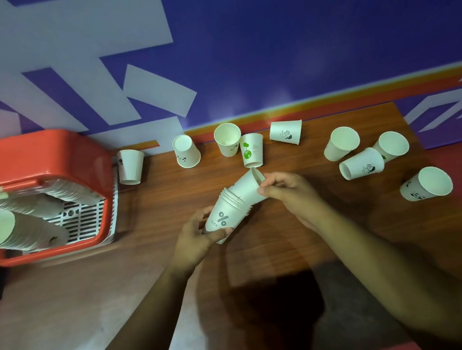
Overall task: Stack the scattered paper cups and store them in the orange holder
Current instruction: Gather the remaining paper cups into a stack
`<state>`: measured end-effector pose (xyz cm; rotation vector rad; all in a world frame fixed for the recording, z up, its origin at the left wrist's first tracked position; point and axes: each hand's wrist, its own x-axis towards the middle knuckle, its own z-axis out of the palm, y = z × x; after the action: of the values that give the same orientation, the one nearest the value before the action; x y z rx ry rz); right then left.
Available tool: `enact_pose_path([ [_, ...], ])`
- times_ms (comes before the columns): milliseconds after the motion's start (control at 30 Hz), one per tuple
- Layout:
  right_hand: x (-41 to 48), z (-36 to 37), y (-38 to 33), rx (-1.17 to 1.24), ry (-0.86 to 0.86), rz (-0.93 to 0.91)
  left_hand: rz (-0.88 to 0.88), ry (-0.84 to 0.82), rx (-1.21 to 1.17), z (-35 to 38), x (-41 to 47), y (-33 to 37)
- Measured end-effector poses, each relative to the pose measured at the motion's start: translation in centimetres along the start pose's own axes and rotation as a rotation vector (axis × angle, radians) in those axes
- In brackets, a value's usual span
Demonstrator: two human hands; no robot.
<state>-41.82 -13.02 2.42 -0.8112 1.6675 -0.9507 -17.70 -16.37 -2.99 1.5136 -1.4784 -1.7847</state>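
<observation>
A short stack of nested white paper cups (pixel 229 208) lies tilted in the air over the middle of the wooden table (pixel 289 243). My left hand (pixel 199 236) grips its bottom end, which bears a percent sign. My right hand (pixel 286 190) pinches the rim of the topmost cup (pixel 249 185), which sits partly inside the stack. Several loose cups lie scattered along the table's far side, among them one with a green print (pixel 251 149). The orange holder (pixel 33 165) stands at the left with long stacks of cups (pixel 17 230) inside.
A group of loose cups (pixel 362 162) lies at the right, with another cup (pixel 426 182) near the right edge. A single cup (pixel 131 166) stands next to the holder. A purple and white wall runs directly behind the table.
</observation>
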Motion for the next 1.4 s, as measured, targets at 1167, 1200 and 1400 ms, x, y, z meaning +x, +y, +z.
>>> enact_pose_path([
  [1167, 10.4, 4.5, 1.5, -0.281, 0.075, 0.124, -0.037, 0.071, -0.001, -8.7, -1.2, -3.3],
  [1200, 9.1, 4.9, 1.6, -0.214, 0.006, 0.137, -0.042, 0.063, 0.003, -8.6, -1.2, -3.5],
  [1400, 4.0, 7.8, 1.3, 0.52, -0.159, 0.221, -0.081, -0.037, 0.033, -8.2, -1.5, -3.4],
])
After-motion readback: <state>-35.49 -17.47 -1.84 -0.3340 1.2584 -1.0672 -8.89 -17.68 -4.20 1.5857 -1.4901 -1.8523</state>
